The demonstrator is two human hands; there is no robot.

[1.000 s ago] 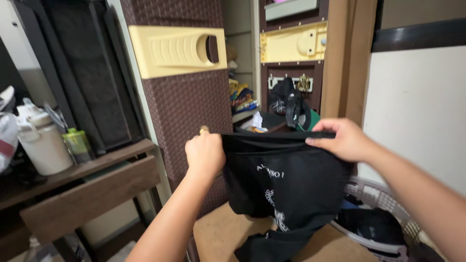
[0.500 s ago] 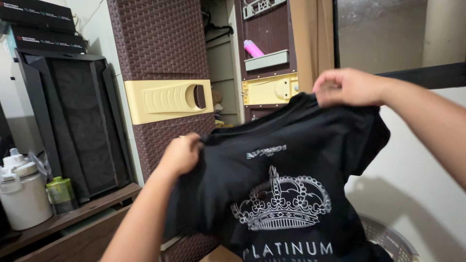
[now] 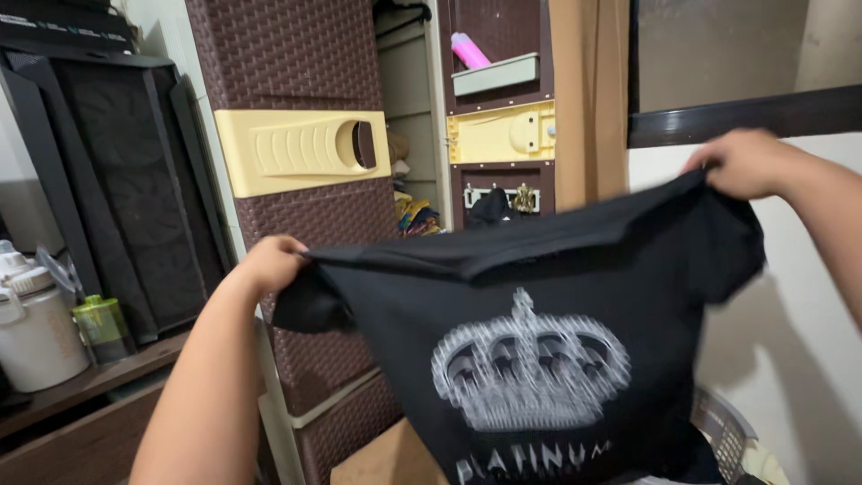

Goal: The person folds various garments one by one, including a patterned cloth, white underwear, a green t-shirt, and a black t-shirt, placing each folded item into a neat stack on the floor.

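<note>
Both hands are closed on a black T-shirt (image 3: 539, 296) with a pale crown print, the left hand (image 3: 269, 262) pinching one shoulder and the right hand (image 3: 750, 162) the other, so it hangs spread between them. The grips look shallow; I judge a shoulder could slip free, dropping the shirt towards the laundry basket (image 3: 723, 431) below the right hand.
</note>
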